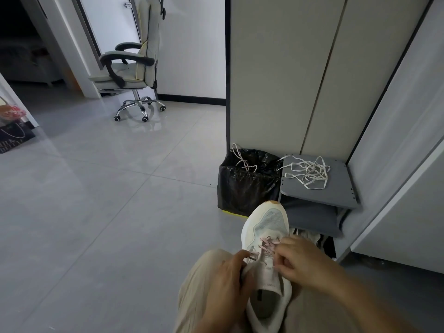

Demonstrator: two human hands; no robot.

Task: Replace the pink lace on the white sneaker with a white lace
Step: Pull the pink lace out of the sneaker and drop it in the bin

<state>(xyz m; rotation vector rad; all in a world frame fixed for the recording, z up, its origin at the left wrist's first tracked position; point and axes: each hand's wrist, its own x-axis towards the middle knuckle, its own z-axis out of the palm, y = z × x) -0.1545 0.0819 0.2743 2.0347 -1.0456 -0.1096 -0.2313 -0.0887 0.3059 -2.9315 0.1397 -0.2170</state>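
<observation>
The white sneaker (266, 227) rests on my lap, toe pointing away. A pink lace (269, 243) still crosses its lower eyelets. My left hand (225, 282) grips the sneaker's left side near the collar. My right hand (300, 260) pinches the pink lace at the right eyelets. A loose white lace (307, 173) lies in a tangle on the grey shelf (336, 193) ahead of me.
A bin lined with a black bag (245, 186) stands left of the shelf, with a pinkish lace (242, 159) draped over its rim. Tall cabinet panels (288, 80) rise behind. An office chair (134, 66) stands on the tiled floor far left.
</observation>
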